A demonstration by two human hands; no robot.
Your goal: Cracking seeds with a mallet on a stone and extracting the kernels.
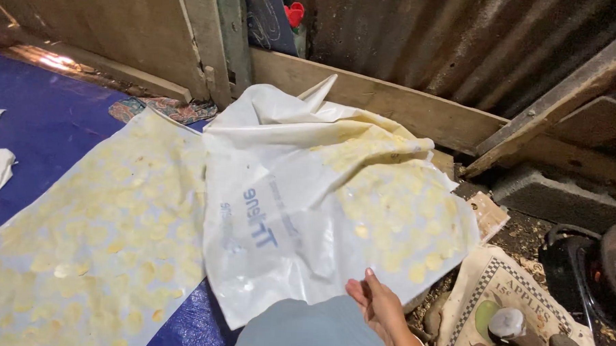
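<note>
We see one hand (377, 304) at the lower middle of the head view, most likely our right hand, though we cannot tell the side for certain. Its fingers (368, 283) pinch the near edge of a white plastic sheet (300, 213), holding it closed between thumb and fingertips. The other hand is out of view.

The white plastic sheet lies crumpled on the floor, its far edge folded up against a wooden plank (392, 104) at the base of a corrugated metal wall (435, 41). Pale yellow round slices (402, 217) cover its right half. Blue printed lettering sits on its bare left half, turned sideways.

Just beside it to the left, a second flat sheet (94, 234) carries more yellow slices and rests on a blue tarpaulin (43, 123) that covers the left part of the floor.

At the lower right corner of the floor, a paper bag (484, 295) lies flat. It is tan with a black-and-white chequered border and a green fruit picture. A small red object (294, 14) stands at the top of the wall.
</note>
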